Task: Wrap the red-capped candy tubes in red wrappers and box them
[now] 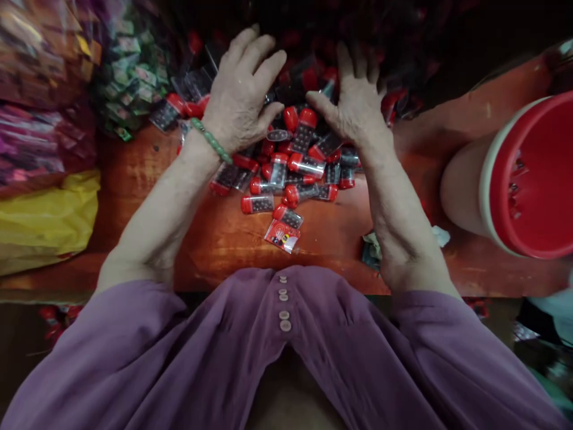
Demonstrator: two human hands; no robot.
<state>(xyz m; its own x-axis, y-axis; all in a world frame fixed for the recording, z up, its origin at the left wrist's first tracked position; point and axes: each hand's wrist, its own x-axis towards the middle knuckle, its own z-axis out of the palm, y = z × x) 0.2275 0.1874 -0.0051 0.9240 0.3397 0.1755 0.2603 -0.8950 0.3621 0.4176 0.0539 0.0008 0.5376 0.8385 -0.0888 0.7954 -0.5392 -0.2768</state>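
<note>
A heap of small clear plastic cases with red ends (304, 131) lies on the wooden table, dark with pale dots inside. My left hand (244, 89), with a green bead bracelet (211, 141) at the wrist, rests over the heap's left side, fingers spread. On the right side my right hand (358, 101) is also spread, its fingertips reaching into the dark far part of the heap. Neither hand grips anything that I can see. In front of the heap, one case (289, 216) lies touching a small red printed packet (283, 236).
Bags of small green-white packets (134, 71) and pink packets (40, 143) stand at the left, above a yellow plastic bag (54, 209). A white bucket (465, 179) with a red basin (546, 185) on top is at the right. The table's (215, 239) near edge meets my body.
</note>
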